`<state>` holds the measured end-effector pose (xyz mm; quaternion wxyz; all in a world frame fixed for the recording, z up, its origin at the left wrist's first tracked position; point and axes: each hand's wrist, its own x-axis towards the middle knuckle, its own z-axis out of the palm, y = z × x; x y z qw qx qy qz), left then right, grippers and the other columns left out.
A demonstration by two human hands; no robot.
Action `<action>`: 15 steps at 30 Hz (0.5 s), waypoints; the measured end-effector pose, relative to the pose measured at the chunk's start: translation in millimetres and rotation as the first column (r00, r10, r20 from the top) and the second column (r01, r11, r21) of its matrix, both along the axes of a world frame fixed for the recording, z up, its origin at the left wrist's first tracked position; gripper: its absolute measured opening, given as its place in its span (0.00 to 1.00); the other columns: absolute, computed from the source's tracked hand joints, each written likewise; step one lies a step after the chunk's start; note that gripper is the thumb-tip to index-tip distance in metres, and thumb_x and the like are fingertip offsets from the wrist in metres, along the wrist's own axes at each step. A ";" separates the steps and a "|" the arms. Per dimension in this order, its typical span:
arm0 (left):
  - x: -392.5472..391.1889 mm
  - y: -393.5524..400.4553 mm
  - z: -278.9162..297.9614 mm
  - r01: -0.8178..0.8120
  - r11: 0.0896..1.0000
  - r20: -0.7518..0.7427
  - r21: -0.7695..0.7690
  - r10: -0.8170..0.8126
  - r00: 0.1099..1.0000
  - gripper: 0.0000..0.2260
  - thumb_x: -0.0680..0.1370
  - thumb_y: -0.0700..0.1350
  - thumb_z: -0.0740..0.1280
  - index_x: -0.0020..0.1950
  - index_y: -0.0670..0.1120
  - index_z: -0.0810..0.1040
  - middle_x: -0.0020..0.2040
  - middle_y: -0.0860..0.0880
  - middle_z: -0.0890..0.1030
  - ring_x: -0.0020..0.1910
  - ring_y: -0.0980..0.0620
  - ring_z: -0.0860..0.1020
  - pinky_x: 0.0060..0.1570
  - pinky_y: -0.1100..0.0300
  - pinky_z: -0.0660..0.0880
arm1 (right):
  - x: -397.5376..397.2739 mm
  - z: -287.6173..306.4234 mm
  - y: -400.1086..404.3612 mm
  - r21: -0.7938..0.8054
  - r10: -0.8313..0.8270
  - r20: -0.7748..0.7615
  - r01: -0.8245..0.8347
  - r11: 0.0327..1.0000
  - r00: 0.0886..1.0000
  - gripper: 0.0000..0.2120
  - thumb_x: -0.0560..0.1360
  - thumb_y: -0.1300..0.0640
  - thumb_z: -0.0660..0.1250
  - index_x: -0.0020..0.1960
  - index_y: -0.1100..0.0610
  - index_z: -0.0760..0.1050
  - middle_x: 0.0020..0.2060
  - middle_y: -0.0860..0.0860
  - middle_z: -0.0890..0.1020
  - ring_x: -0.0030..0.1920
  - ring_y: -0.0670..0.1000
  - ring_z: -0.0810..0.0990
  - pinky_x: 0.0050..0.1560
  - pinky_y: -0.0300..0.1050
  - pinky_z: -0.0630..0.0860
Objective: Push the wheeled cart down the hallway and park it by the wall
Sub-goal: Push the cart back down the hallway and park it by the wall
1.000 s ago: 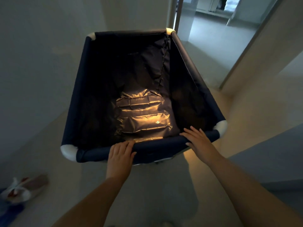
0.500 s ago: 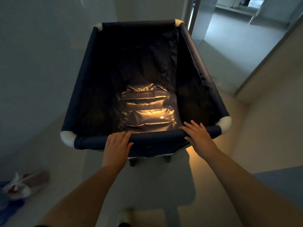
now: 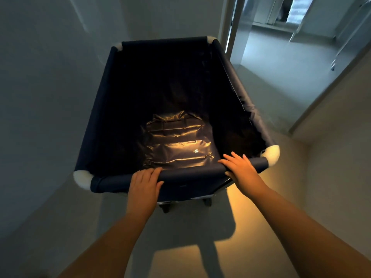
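Observation:
A deep cart (image 3: 192,174) with dark blue fabric walls and white corner pieces stands in front of me in a dim hallway. Its shiny lining at the bottom catches warm light and holds nothing. My left hand (image 3: 145,182) grips the near top rail left of its middle. My right hand (image 3: 240,167) lies over the same rail further right, fingers curled over it. Two dark wheels (image 3: 206,202) show under the near end. The cart's left side runs close along the left wall (image 3: 44,93).
An open doorway (image 3: 277,43) at the far right leads into a brighter carpeted room. A pale wall (image 3: 339,149) with a corner edge stands to the right. Carpet floor (image 3: 180,247) lies under me, with my shadow on it.
The cart has rolled forward down the hallway toward the doorway, with both hands staying on the near rail. The shoes and bag at the lower left have dropped out of view.

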<state>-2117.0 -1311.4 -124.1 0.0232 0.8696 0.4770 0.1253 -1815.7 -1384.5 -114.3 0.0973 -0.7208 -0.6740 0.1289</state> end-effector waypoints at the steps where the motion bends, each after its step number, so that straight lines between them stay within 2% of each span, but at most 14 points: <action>1: -0.1 18.2 -0.3 0.001 1.000 -0.006 0.002 -0.001 1.000 0.19 0.72 0.43 0.72 0.61 0.41 0.76 0.52 0.41 0.81 0.50 0.41 0.78 0.56 0.45 0.74 | -1.0 0.0 16.8 0.001 0.000 0.010 0.000 1.000 1.000 0.19 0.78 0.59 0.61 0.68 0.51 0.65 0.71 0.52 0.68 0.73 0.58 0.59 0.73 0.58 0.52; 3: -0.8 53.5 -2.5 -0.002 1.000 -0.007 0.007 0.002 1.000 0.17 0.74 0.44 0.70 0.61 0.40 0.76 0.52 0.41 0.80 0.51 0.40 0.78 0.57 0.44 0.73 | -3.3 -0.7 49.6 -0.021 0.001 0.041 0.000 1.000 0.999 0.19 0.78 0.59 0.61 0.67 0.51 0.66 0.71 0.53 0.68 0.73 0.59 0.59 0.72 0.59 0.53; 7: -3.7 123.6 1.9 0.020 1.000 -0.065 -0.006 -0.021 0.998 0.18 0.75 0.49 0.59 0.59 0.41 0.76 0.51 0.42 0.81 0.49 0.41 0.78 0.55 0.46 0.74 | -8.3 -2.1 114.6 -0.035 -0.022 0.070 0.025 0.999 0.997 0.19 0.78 0.58 0.60 0.68 0.49 0.64 0.71 0.52 0.67 0.73 0.58 0.59 0.72 0.59 0.53; 12: -7.3 201.6 4.7 0.044 0.999 -0.053 -0.014 -0.045 0.998 0.17 0.71 0.44 0.73 0.58 0.41 0.77 0.50 0.42 0.82 0.48 0.40 0.80 0.54 0.46 0.75 | -18.9 -0.4 182.6 -0.021 -0.064 0.077 0.065 0.998 0.995 0.19 0.78 0.57 0.60 0.68 0.49 0.64 0.72 0.51 0.66 0.74 0.55 0.57 0.73 0.56 0.52; 15: -13.7 247.8 3.7 0.056 0.998 -0.051 -0.007 -0.057 0.997 0.17 0.72 0.44 0.73 0.59 0.41 0.77 0.50 0.42 0.81 0.49 0.41 0.79 0.54 0.46 0.75 | -28.0 3.4 219.1 -0.024 -0.084 0.065 0.086 0.996 0.994 0.19 0.79 0.57 0.59 0.68 0.50 0.63 0.72 0.50 0.65 0.74 0.55 0.55 0.73 0.55 0.51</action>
